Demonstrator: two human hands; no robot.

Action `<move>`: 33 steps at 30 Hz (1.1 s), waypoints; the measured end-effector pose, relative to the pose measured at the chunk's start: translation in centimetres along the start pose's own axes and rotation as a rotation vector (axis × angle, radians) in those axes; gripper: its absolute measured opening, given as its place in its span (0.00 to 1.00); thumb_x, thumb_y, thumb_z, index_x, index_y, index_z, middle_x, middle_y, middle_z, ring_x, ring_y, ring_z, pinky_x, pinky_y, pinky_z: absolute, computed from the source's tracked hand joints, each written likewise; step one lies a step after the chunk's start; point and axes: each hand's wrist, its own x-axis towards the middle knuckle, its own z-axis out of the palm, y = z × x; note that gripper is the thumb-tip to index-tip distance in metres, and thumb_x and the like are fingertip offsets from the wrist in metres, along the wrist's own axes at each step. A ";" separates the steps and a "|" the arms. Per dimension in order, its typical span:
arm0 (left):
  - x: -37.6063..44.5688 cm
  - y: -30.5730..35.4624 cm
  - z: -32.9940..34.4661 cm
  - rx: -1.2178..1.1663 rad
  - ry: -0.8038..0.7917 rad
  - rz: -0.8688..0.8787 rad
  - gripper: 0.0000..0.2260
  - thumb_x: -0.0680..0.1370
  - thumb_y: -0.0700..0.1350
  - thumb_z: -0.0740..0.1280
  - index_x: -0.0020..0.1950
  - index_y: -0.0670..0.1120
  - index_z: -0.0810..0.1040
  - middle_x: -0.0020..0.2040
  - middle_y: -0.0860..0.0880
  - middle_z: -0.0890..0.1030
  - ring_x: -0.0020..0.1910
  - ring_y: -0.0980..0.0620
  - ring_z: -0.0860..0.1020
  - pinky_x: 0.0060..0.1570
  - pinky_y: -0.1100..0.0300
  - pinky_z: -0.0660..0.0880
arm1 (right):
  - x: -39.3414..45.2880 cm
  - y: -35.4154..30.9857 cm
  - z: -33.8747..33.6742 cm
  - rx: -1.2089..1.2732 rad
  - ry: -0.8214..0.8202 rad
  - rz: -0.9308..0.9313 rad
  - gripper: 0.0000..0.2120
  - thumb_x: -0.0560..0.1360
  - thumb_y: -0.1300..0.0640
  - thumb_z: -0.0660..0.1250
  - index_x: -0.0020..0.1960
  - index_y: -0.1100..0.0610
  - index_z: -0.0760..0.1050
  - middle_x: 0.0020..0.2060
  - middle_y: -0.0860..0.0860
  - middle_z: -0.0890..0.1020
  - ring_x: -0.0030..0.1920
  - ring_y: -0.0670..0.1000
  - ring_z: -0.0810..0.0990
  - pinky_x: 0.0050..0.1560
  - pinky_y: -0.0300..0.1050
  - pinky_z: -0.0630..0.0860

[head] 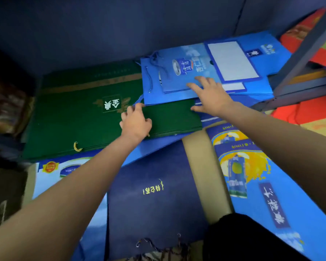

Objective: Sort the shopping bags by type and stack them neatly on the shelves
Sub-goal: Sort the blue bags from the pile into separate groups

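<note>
two hands reach in over flat paper shopping bags lying on a shelf with a dark blue back wall (120,25). the left hand (135,122) lies on a small green bag (173,117), its fingers curled over that bag's left edge, gripping it. the right hand (209,93) is spread flat, fingers straight, pressing on the blue bag stack (177,91) at the back right, with the thumb touching the small green bag's right end. the small green bag lies tilted, overlapping the front edge of the blue stack and the right part of a large green bag (70,113) with white characters, which lies flat at the back left, a gold cord (76,147) at its front edge. nearer the person, a navy bag (151,194) with gold script lies in the middle, bright blue bags with a yellow picture (252,176) lie to the right, and a pale blue and white bag (51,172) lies to the left. red and orange packaging (309,34) shows past a grey shelf post (309,49) at far right.
</note>
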 end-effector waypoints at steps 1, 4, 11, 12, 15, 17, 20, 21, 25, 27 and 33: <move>0.4 -0.9 0.0 0.035 -0.019 -0.021 0.23 0.77 0.43 0.62 0.72 0.47 0.62 0.69 0.42 0.64 0.67 0.39 0.62 0.64 0.47 0.62 | 1.4 -0.5 0.1 -0.140 -0.031 -0.050 0.37 0.74 0.49 0.68 0.76 0.52 0.51 0.74 0.58 0.53 0.72 0.61 0.57 0.68 0.58 0.58; 1.2 -3.3 0.3 0.064 -0.057 -0.026 0.24 0.77 0.43 0.62 0.72 0.47 0.61 0.69 0.43 0.63 0.67 0.39 0.62 0.65 0.48 0.61 | 4.7 -1.4 0.5 -0.307 -0.122 -0.060 0.36 0.76 0.58 0.64 0.76 0.55 0.47 0.74 0.58 0.55 0.72 0.61 0.58 0.69 0.59 0.57; 2.2 -7.2 -1.1 -0.469 0.058 -0.043 0.22 0.76 0.38 0.63 0.70 0.43 0.65 0.67 0.42 0.71 0.66 0.44 0.68 0.68 0.54 0.64 | 4.6 -2.1 -2.4 -0.139 -0.198 -0.167 0.28 0.75 0.63 0.62 0.73 0.54 0.60 0.63 0.60 0.73 0.60 0.62 0.73 0.55 0.52 0.71; 2.1 -7.7 -1.5 -0.490 0.110 -0.059 0.22 0.76 0.38 0.63 0.70 0.42 0.65 0.67 0.42 0.71 0.66 0.43 0.69 0.67 0.53 0.64 | 3.7 -2.4 -3.3 -0.104 -0.209 -0.198 0.29 0.74 0.62 0.63 0.73 0.53 0.60 0.63 0.61 0.74 0.60 0.62 0.73 0.56 0.52 0.71; 1.0 -9.3 -3.0 -0.548 0.316 -0.081 0.19 0.76 0.37 0.62 0.67 0.39 0.68 0.64 0.39 0.72 0.63 0.41 0.71 0.66 0.51 0.65 | -0.4 -4.1 -4.9 -0.038 -0.256 -0.334 0.28 0.74 0.62 0.63 0.73 0.52 0.62 0.65 0.57 0.73 0.62 0.60 0.73 0.60 0.52 0.69; -0.2 -9.9 -3.9 -0.482 0.372 -0.050 0.18 0.75 0.36 0.62 0.66 0.38 0.69 0.63 0.37 0.72 0.62 0.39 0.70 0.66 0.51 0.65 | -4.1 -5.4 -4.4 -0.083 -0.298 -0.475 0.28 0.74 0.61 0.62 0.73 0.52 0.61 0.69 0.54 0.68 0.66 0.57 0.70 0.65 0.49 0.65; -2.3 -9.9 -4.4 -0.294 0.298 0.008 0.20 0.75 0.36 0.63 0.68 0.40 0.69 0.63 0.36 0.70 0.62 0.37 0.68 0.64 0.51 0.63 | -8.5 -5.0 -2.4 -0.145 -0.335 -0.515 0.31 0.75 0.60 0.64 0.75 0.54 0.56 0.75 0.53 0.57 0.72 0.55 0.59 0.70 0.45 0.58; -2.8 -9.8 -4.2 -0.227 0.244 0.035 0.21 0.75 0.37 0.63 0.68 0.42 0.69 0.65 0.37 0.69 0.63 0.37 0.67 0.64 0.50 0.64 | -9.2 -4.2 -1.7 -0.131 -0.325 -0.426 0.32 0.74 0.60 0.65 0.75 0.54 0.56 0.75 0.55 0.54 0.72 0.57 0.58 0.71 0.47 0.58; -3.4 -8.5 -2.7 -0.048 -0.051 0.111 0.28 0.74 0.44 0.67 0.73 0.49 0.62 0.74 0.43 0.59 0.72 0.41 0.58 0.69 0.47 0.60 | -10.2 -2.2 0.4 0.404 -0.127 0.185 0.30 0.71 0.63 0.69 0.71 0.60 0.63 0.68 0.61 0.64 0.67 0.61 0.66 0.65 0.46 0.62; -3.0 -7.2 -2.1 0.039 -0.175 0.077 0.32 0.75 0.48 0.67 0.75 0.52 0.57 0.77 0.45 0.51 0.75 0.43 0.51 0.70 0.45 0.57 | -10.4 -2.7 1.1 0.679 -0.041 0.465 0.30 0.71 0.60 0.71 0.69 0.63 0.64 0.64 0.63 0.68 0.65 0.60 0.68 0.62 0.46 0.65; -2.0 -3.5 -2.2 0.272 -0.065 0.235 0.26 0.75 0.50 0.65 0.71 0.46 0.63 0.77 0.43 0.46 0.76 0.45 0.43 0.72 0.47 0.47 | -8.8 -4.4 3.0 1.127 0.084 0.957 0.37 0.68 0.56 0.73 0.70 0.60 0.58 0.66 0.61 0.65 0.61 0.62 0.72 0.60 0.57 0.73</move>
